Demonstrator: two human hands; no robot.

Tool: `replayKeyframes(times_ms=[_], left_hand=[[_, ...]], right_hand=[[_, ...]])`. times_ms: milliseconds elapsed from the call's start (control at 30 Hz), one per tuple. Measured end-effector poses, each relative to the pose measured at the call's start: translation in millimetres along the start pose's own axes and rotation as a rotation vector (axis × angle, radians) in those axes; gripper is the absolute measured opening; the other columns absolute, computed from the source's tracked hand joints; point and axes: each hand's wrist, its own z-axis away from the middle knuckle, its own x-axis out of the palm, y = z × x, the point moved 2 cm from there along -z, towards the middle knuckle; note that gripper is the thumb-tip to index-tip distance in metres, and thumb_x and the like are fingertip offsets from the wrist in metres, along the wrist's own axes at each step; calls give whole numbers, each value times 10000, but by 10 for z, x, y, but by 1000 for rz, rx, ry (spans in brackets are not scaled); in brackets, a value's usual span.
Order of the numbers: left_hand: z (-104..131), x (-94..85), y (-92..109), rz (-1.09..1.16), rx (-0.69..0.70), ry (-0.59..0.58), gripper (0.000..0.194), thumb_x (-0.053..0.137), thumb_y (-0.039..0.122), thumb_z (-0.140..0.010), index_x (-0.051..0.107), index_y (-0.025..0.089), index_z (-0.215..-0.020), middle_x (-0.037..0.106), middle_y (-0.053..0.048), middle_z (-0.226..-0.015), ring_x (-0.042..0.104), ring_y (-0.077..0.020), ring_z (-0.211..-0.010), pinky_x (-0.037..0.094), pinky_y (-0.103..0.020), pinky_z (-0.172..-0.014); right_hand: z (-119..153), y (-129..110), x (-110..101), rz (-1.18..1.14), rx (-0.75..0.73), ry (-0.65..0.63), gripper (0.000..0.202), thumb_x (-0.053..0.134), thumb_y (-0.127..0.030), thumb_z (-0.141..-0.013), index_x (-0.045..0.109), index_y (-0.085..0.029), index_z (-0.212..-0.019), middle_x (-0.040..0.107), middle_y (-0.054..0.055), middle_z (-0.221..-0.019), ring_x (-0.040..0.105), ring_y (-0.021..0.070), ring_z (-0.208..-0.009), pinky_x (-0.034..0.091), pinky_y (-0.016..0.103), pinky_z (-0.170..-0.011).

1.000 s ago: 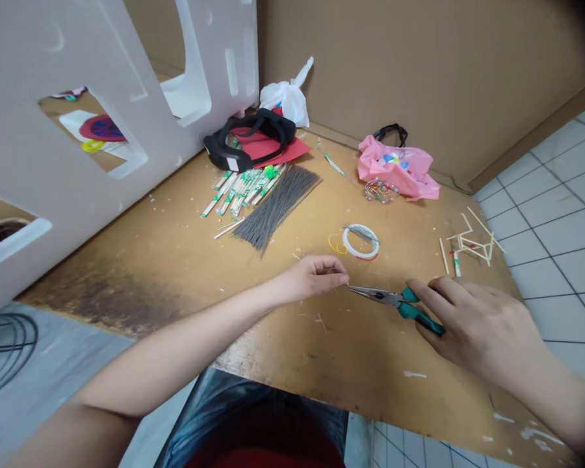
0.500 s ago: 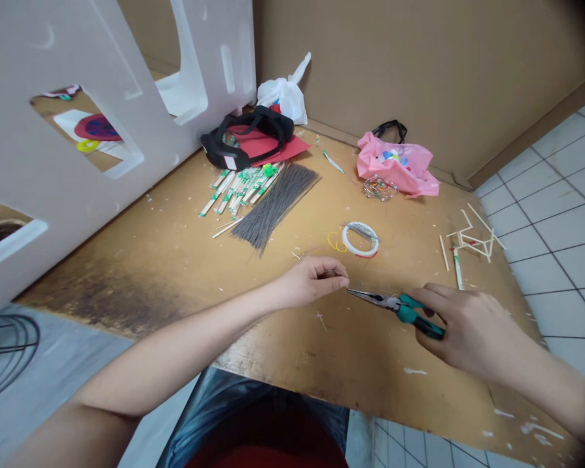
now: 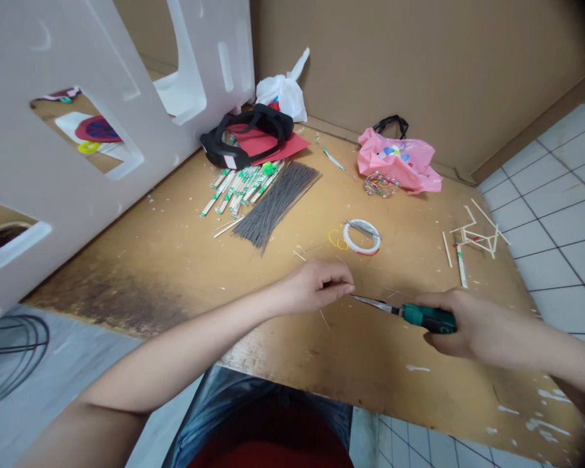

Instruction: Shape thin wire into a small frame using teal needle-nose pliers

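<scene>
Over the middle of the table my left hand (image 3: 329, 286) is closed in a pinch. It seems to hold a thin wire, mostly hidden by the fingers. My right hand (image 3: 472, 322) is wrapped around the green and black handles of long-nose pliers (image 3: 409, 314). The jaws point left, and their tips meet the left fingertips. Whether the jaws grip the wire is too small to tell. Beyond the left hand lies a white ring (image 3: 346, 239) with short grey wires in it, beside a yellow wire loop (image 3: 338, 240).
A bundle of grey wires (image 3: 277, 205) lies near wrapped chopsticks (image 3: 224, 192) and a black headset (image 3: 224, 153). Farther back are a pink bag (image 3: 419, 162) and a white bag (image 3: 285, 97). A stick frame (image 3: 478, 239) is at right; a white plastic panel (image 3: 92, 52) stands left.
The pliers have turned in my right hand, their handles now closer together. Both hands have shifted slightly right and down in view.
</scene>
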Motion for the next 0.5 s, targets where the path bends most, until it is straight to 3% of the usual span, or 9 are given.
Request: replayKeyframes(times_ms=[33, 100, 200, 300, 433, 500], left_hand=[[-13, -10, -16, 62, -45, 25, 180, 505, 276, -855, 564, 144, -748, 473, 41, -593, 415, -72, -547, 308, -192, -538], [-37, -30, -52, 209, -129, 86, 207, 532, 314, -839, 545, 140, -728, 422, 56, -563, 371, -63, -512, 282, -188, -505], [-57, -44, -101, 447, -223, 144, 259, 557, 384, -825, 548, 135, -751, 392, 71, -525, 319, -50, -461, 239, -185, -462], [-60, -47, -127, 648, -275, 173, 281, 569, 410, -822, 568, 130, -795, 396, 75, -487, 310, -44, -428, 213, -184, -436], [-68, -49, -124, 841, -273, 201, 240, 603, 366, -802, 572, 130, -774, 395, 74, -466, 310, -40, -417, 212, -174, -425], [-75, -48, -115, 920, -280, 214, 218, 615, 341, -791, 569, 129, -760, 393, 72, -460, 314, -41, -416, 223, -170, -423]], right_hand=[[-11, -36, 10, -52, -15, -113, 292, 548, -176, -648, 689, -262, -888, 612, -63, -554, 487, 101, -398, 334, 212, -378], [-37, -89, 13, -106, -13, -175, 340, 540, -187, -689, 661, -247, -1002, 670, -21, -683, 560, 130, -494, 410, 233, -457], [-78, -76, 88, -72, 81, -23, 349, 568, -310, -752, 611, -219, -1086, 695, 25, -770, 614, 169, -578, 452, 269, -536], [-116, -5, 354, 20, 192, 73, 397, 582, -411, -767, 575, -217, -1113, 705, 39, -792, 654, 211, -629, 467, 296, -549], [-175, -5, 773, 194, 63, 250, 339, 561, -399, -793, 582, -177, -1048, 669, 118, -1007, 633, 279, -927, 504, 345, -674], [-197, -18, 927, 224, 11, 291, 373, 549, -425, -814, 572, -152, -1066, 646, 136, -1023, 597, 289, -980, 507, 365, -732]])
